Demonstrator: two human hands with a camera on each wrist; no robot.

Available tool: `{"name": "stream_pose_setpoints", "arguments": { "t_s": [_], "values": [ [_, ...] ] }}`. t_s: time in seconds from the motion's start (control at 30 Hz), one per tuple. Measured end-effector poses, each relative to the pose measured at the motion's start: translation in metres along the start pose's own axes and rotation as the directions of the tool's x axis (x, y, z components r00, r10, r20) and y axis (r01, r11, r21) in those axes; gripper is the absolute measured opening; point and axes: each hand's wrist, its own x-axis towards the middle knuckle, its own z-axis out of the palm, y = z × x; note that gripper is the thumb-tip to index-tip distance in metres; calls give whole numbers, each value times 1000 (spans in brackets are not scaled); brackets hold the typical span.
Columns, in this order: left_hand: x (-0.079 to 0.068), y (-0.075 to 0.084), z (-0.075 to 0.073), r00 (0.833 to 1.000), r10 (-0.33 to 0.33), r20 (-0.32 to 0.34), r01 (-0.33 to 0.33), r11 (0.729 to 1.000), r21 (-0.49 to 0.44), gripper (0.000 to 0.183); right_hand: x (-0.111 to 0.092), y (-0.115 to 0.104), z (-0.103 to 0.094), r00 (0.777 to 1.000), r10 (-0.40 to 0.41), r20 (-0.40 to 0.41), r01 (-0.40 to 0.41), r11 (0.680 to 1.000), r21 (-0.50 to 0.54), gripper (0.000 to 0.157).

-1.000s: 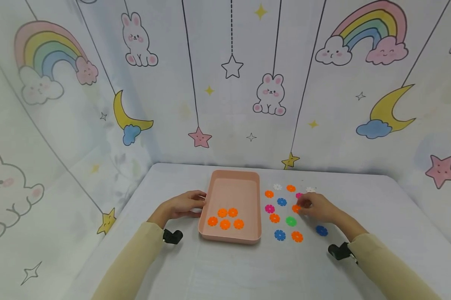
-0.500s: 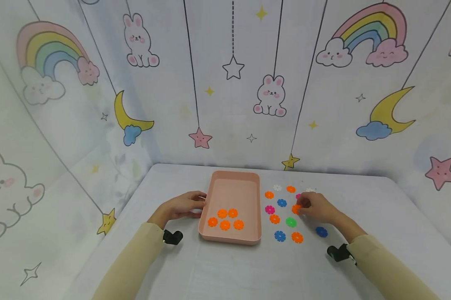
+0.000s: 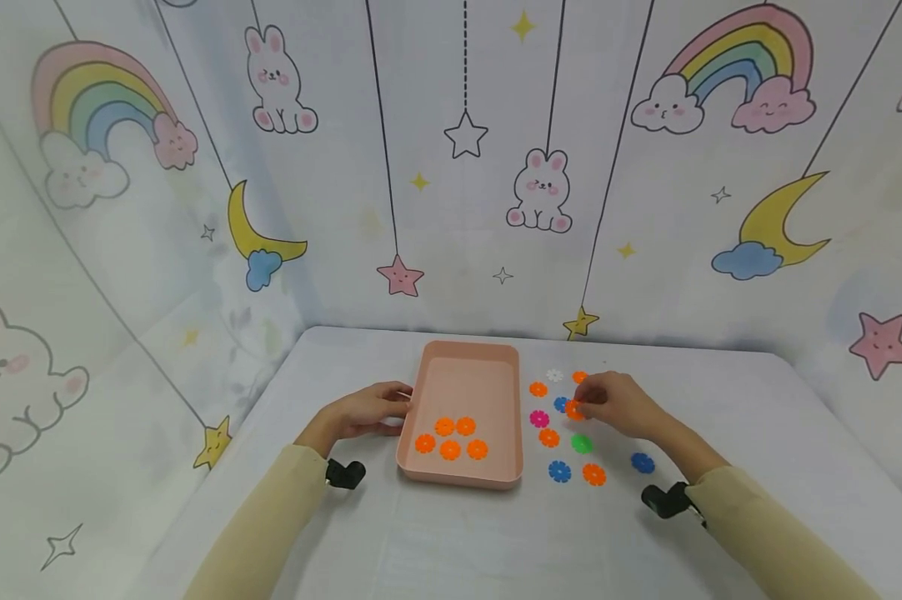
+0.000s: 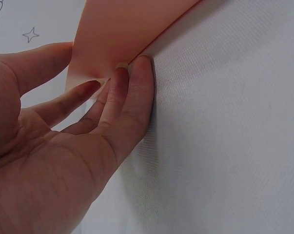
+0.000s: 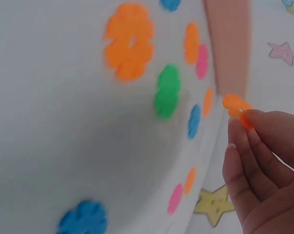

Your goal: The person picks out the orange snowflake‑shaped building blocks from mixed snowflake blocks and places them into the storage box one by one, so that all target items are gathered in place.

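A peach-pink rectangular tray (image 3: pixel 469 379) lies on the white tablecloth (image 3: pixel 451 542), with five orange flower-shaped discs (image 3: pixel 450 450) in its near half. The left hand (image 3: pixel 367 408) is at the tray's left side, its thumb and fingertips touching the outside of the wall; the fingers are spread loosely and only slightly bent.

To the right of the tray, the right hand (image 3: pixel 622 406) pinches one orange disc (image 3: pixel 573 410) between thumb and fingertips, the gap closed down to the disc itself. That disc appears raised off the cloth, and in the head view it partly covers a blue disc (image 3: pixel 560 404).

More discs lie flat to the right of the tray. Nearest its right wall are an orange one (image 3: pixel 538 389), a pink one (image 3: pixel 539 419) and another orange one (image 3: pixel 548 437). A white disc (image 3: pixel 554 376) lies beyond the far end of this row. Farther out from the tray is a green disc (image 3: pixel 582 444). Level with the tray's near end are a second blue disc (image 3: pixel 559 472) and, farther right, another orange disc (image 3: pixel 594 475); a third blue disc (image 3: pixel 643 463) lies farthest from the tray.
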Motion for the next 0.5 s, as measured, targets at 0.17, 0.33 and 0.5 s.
{"name": "stream_pose_setpoints", "arguments": {
  "t_s": [0.17,0.33,0.5],
  "values": [
    [0,1,0,1000,0,6,0,1000,-4,47,13,-23,7,999,-48,7,47,997,56,9],
    [-1,1,0,1000,4,20,-4,1000,-17,46,27,-45,18,996,-84,19,81,992,100,9],
    [-3,3,0,1000,4,19,-3,1000,-20,46,42,-64,31,993,-106,41,99,984,150,6]
  ]
}}
